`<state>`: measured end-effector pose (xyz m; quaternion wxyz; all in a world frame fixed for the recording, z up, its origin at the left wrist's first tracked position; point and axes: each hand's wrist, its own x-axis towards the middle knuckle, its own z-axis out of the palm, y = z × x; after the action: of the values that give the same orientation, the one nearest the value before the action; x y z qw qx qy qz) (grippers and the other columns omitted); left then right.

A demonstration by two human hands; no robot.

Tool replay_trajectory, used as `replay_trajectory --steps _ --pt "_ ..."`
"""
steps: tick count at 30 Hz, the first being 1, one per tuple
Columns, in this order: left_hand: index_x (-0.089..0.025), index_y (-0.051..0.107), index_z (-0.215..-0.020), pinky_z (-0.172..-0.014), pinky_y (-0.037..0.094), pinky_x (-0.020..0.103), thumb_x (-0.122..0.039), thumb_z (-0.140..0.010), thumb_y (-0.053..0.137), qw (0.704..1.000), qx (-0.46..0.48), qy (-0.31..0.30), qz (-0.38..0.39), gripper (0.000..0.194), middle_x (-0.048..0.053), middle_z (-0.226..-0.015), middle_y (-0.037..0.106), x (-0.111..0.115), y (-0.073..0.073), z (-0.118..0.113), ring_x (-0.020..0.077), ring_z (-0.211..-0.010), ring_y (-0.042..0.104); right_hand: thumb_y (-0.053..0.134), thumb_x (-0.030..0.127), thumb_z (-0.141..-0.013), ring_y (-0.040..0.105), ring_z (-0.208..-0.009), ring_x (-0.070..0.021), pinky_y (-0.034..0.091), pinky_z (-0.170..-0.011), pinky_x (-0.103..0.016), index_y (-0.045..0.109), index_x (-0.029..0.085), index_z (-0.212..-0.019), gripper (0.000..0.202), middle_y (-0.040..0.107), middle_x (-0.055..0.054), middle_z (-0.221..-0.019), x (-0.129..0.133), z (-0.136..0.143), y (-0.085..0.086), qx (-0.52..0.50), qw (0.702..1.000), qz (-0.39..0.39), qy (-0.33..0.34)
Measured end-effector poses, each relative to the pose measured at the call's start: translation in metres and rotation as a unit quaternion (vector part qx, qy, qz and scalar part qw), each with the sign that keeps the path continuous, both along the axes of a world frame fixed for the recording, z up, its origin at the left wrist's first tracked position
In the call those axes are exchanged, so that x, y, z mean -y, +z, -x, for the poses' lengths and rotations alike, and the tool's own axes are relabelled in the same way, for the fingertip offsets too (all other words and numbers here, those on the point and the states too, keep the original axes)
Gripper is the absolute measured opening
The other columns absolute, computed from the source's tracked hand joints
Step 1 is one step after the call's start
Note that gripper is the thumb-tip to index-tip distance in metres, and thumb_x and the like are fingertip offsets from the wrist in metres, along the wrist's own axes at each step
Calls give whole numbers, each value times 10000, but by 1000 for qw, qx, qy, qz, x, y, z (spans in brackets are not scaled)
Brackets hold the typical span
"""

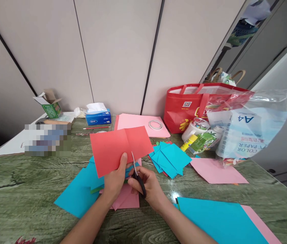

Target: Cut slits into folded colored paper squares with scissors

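Note:
A folded-creased sheet of red paper (113, 145) is held up by my left hand (115, 179), thumb on its face near the lower edge. My right hand (146, 186) grips black-handled scissors (138, 181). Their metal blades point up at the paper's lower edge, close to the crease; whether they have cut in I cannot tell. Below both hands lie blue sheets (79, 193) and pink paper (129, 198), partly hidden by the hands. A pile of smaller blue paper pieces (171, 157), with red edges showing beneath, lies right of the scissors.
Behind stand a blue tissue box (98, 117), a red bag (179, 112) and a plastic paper package (250, 128). A tape roll (155, 125) rests on pink sheets. A yellow glue stick (189, 142) leans by a green box (202, 143). Large blue sheets (214, 217) lie at front right.

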<state>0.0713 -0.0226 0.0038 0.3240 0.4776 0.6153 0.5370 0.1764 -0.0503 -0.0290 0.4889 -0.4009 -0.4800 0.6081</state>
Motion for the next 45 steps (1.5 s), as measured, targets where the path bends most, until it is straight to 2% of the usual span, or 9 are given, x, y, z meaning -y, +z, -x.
replay_trajectory --steps 4,8,11,22,31,45 --pt "-204 565 -831 -914 371 371 -441 -747 453 999 -43 5 -7 275 82 -950 662 1 -1 1 241 -962 576 732 407 -571 435 -376 -86 345 -393 -211 540 168 -749 354 490 61 -456 0 0 3 2 1000 13 3" --pt "-196 536 -995 -976 320 361 -442 -737 485 999 -45 -2 -15 360 90 -1137 585 4 -5 -1 232 -1108 489 776 342 -521 483 -521 -101 394 -498 -218 517 181 -835 437 530 40 -603 -3 -3 4 -29 999 1 -19" --pt "-198 525 -1039 -1000 296 350 -443 -730 500 999 -40 -17 -17 394 83 -1190 551 6 -7 -3 224 -1151 452 791 318 -496 482 -596 -113 405 -553 -222 510 180 -815 447 527 29 -643 -5 -6 4 -31 999 -18 -33" --pt "-203 526 -1030 -974 340 338 -425 -720 519 1000 -18 -11 -1 381 89 -1184 560 7 -6 -3 219 -1120 487 772 338 -524 454 -609 -121 385 -559 -228 489 193 -806 426 509 19 -669 -2 -3 6 -39 999 -12 -30" --pt "-212 526 -1066 -946 371 337 -422 -727 517 1000 -24 -12 -14 399 72 -1183 563 5 -5 -3 222 -1113 494 782 308 -514 402 -525 -83 320 -502 -200 468 189 -775 426 495 54 -597 -2 -2 6 -61 998 7 -28" --pt "-210 532 -1062 -945 372 322 -433 -720 518 1000 -18 -10 -8 409 63 -1169 574 6 -5 -3 222 -1121 488 785 356 -500 453 -421 -82 370 -442 -206 465 200 -775 450 545 62 -533 0 -1 7 -55 997 22 -43"
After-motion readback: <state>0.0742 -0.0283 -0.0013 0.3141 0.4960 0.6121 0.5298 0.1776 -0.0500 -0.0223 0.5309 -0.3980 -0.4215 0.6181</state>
